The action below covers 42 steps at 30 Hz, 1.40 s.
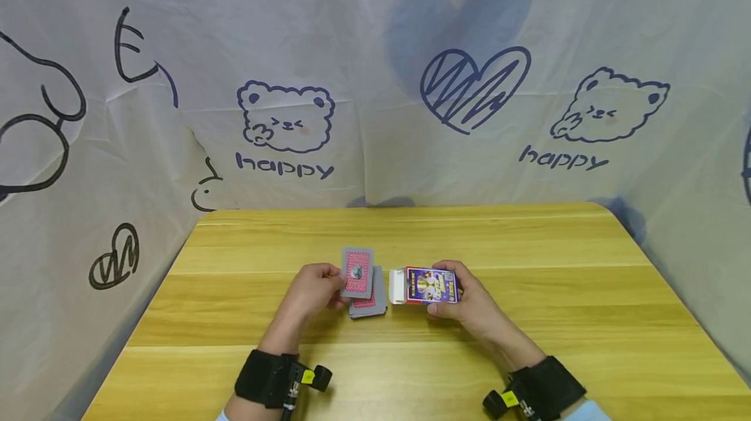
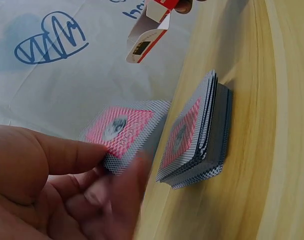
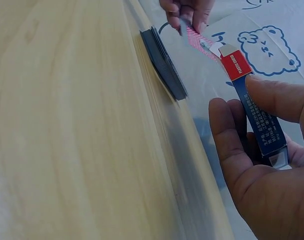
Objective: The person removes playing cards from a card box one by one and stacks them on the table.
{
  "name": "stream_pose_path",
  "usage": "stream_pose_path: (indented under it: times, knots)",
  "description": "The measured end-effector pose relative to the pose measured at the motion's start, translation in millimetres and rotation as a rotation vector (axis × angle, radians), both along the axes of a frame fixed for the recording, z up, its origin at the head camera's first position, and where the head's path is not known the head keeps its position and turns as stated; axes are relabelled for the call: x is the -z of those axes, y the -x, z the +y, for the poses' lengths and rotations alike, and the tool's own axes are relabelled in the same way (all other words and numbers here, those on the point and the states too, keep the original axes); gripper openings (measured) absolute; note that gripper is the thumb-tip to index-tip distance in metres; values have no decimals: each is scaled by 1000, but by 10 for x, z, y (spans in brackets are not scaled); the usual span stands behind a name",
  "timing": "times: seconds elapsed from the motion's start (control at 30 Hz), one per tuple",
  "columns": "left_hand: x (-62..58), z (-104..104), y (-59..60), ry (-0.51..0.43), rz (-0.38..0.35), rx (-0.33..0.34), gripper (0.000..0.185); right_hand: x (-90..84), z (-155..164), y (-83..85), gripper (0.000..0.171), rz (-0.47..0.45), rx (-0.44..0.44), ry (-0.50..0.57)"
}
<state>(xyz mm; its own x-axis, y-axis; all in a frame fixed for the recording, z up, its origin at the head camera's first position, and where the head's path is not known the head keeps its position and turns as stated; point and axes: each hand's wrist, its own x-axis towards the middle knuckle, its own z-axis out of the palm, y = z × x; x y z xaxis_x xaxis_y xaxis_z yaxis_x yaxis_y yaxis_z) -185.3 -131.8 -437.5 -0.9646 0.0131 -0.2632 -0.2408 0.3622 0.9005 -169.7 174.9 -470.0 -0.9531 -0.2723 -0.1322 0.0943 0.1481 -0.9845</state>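
Note:
My left hand (image 1: 319,289) pinches one playing card (image 1: 357,272) with a pink-and-grey back, lifted just above a face-down deck (image 1: 371,299) lying on the wooden table (image 1: 528,258). In the left wrist view the held card (image 2: 125,130) sits between thumb and fingers, the deck (image 2: 197,137) beside it. My right hand (image 1: 469,300) holds a blue card box (image 1: 429,285) with its white flap open toward the deck. The right wrist view shows the box (image 3: 257,112) gripped between thumb and fingers, with the deck (image 3: 164,62) further along the table.
A white cloth printed with bears (image 1: 285,118), hearts and the word "happy" hangs behind and to both sides of the table. Black wrist straps (image 1: 266,378) carry the cameras. Bare wood stretches left, right and toward the near edge.

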Motion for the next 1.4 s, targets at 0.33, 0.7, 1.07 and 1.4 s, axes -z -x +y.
stream_pose_path:
  times: [0.33,0.7,1.07,1.4]
  knots:
    - [42,-17,7,68,28,29,13,-7,7,1,78,5,-11,16]
    - [114,3,3,53,-30,27,26,17,12,7,80,-1,-10,3]
    - [175,13,22,161,-28,29,31,23,7,5,80,-4,-7,3]
    - [169,35,15,218,-54,38,30,22,5,3,80,-8,-13,12]
